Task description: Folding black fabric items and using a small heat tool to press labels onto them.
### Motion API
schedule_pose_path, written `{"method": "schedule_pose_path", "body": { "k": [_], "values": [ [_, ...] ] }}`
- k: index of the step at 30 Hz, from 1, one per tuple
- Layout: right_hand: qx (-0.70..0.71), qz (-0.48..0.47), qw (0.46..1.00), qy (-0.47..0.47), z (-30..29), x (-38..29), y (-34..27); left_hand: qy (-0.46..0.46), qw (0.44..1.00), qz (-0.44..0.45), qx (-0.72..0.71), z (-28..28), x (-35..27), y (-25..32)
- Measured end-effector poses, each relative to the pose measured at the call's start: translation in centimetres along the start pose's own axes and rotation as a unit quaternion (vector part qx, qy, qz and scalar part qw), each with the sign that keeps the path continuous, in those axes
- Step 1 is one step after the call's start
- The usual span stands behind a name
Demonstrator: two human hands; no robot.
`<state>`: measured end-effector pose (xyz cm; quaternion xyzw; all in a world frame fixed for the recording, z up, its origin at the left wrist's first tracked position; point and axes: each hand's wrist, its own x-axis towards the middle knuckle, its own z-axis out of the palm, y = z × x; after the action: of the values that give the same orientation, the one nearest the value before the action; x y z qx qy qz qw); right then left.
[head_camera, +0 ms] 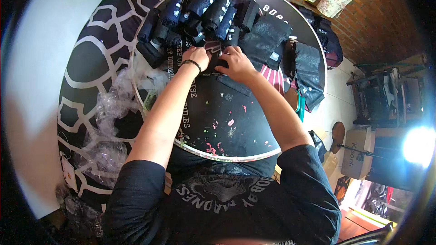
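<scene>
Near the middle of the round black table [201, 109], my left hand [197, 58] and my right hand [236, 64] are close together with bent fingers. Between them is a dark piece of black cloth [215, 62], and both hands grip it; its exact shape is hard to make out. A flat black fabric strip [235, 85] lies just below my right hand. Beyond my hands, rolled black and navy textiles [206, 1] with white marks are piled up. Folded black fabric [265, 37] lies to the right of my right hand.
Another folded black textile [308, 71] hangs over the table's right edge, near a green-rimmed object [300, 105]. Crumpled clear plastic [112, 109] covers part of the patterned black-and-white sofa [90, 61] at left. A cardboard box [356, 151] and a bright lamp [420, 146] stand at right.
</scene>
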<state>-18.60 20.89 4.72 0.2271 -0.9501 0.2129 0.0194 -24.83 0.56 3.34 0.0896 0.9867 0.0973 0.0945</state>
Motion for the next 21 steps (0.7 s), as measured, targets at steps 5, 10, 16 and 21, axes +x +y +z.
{"method": "schedule_pose_path", "body": {
  "k": [5, 10, 16, 21],
  "values": [
    [-0.127, -0.008, 0.992, 0.007, 0.5, -0.8, -4.9, 0.116, 0.992, -0.049, -0.022, 0.2, 0.9, -1.2],
    [-0.215, -0.021, 0.971, 0.107, 5.2, -0.8, -2.3, 0.469, 0.825, 0.018, -0.314, 3.0, -1.3, -0.7],
    [0.255, 0.051, 0.950, 0.170, -0.8, -2.5, -1.8, 0.336, 0.823, 0.129, -0.439, 5.3, -17.1, -1.0],
    [0.234, 0.258, 0.839, 0.418, -3.8, 5.9, 2.5, 0.210, 0.928, 0.120, -0.282, 7.3, -23.8, -0.6]
  ]
}}
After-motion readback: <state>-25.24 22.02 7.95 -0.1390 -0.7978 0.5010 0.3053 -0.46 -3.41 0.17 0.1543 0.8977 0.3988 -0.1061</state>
